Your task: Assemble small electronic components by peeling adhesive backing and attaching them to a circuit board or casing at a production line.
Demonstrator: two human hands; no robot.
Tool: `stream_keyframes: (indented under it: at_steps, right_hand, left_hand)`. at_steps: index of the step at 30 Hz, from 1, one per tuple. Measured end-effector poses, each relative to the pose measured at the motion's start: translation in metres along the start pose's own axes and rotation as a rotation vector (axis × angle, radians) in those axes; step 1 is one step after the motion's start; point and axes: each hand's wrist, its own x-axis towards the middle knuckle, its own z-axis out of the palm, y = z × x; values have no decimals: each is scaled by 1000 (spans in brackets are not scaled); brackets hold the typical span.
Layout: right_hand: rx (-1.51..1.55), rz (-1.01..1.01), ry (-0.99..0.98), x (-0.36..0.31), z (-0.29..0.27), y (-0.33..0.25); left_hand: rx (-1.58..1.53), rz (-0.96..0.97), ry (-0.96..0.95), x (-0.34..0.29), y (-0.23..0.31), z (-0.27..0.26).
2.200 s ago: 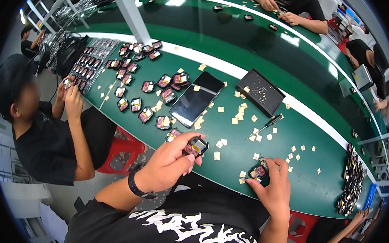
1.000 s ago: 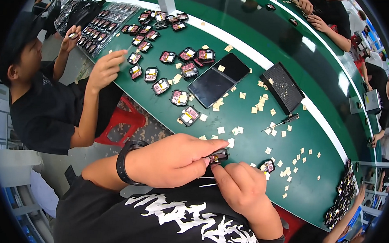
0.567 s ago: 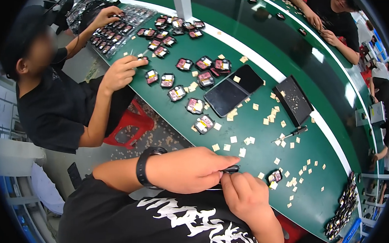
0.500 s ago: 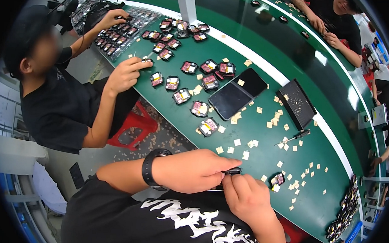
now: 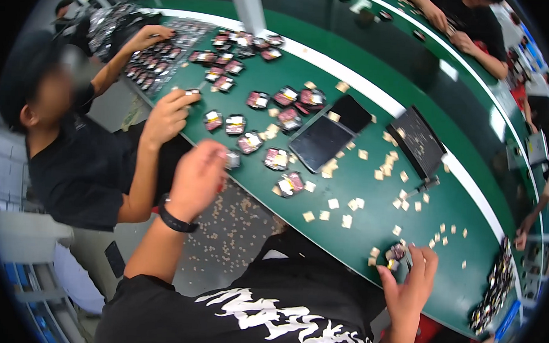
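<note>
My left hand (image 5: 198,177), blurred by motion, is raised at the table's near edge on the left. Its fingertips are closed on a small greyish, box-like piece (image 5: 232,160), too smeared to name. Just beyond it lie several black-framed modules (image 5: 249,142) with pink and white faces and yellow marks. My right hand (image 5: 413,281) is at the near edge on the right, thumb and forefinger spread. Between and beside them, a similar black-framed module (image 5: 396,255) rests on the green table (image 5: 371,214). Whether the fingers touch it is unclear.
Small cream squares (image 5: 353,205) are scattered about. A dark folding phone-like device (image 5: 329,134), a black tray (image 5: 417,142) and a screwdriver (image 5: 424,185) lie farther off. A co-worker's hand (image 5: 167,119) works at left, near clear trays of modules (image 5: 162,57). More modules (image 5: 492,288) are heaped at right.
My hands, together at the near edge around a small dark piece, have parted. The left has swung left toward the modules; the right has moved right to the single module.
</note>
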Motion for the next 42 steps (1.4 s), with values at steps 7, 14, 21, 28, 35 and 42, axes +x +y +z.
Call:
stream_keyframes:
  at_steps: [7,14,21,28,35,42]
  right_hand:
    - [-54,190,-144,1,17,5]
    - [-25,126,-87,0,20,18]
    - [225,66,-88,4,11,20]
    - [479,-158,-119,16,7,-8]
    - [978,607,77,-8,15,4]
    - [1427,989,-220,3,21,-12]
  left_hand:
    - [147,96,239,35,-61,-34]
    - [656,481,405,36,-20,-2]
    - [178,517,-23,-27,56,81]
    - [-783,-184,-1083,-61,68,166]
    - [-686,-239,-965,-55,64,176]
    - [-774,-208,-835,-60,61,185]
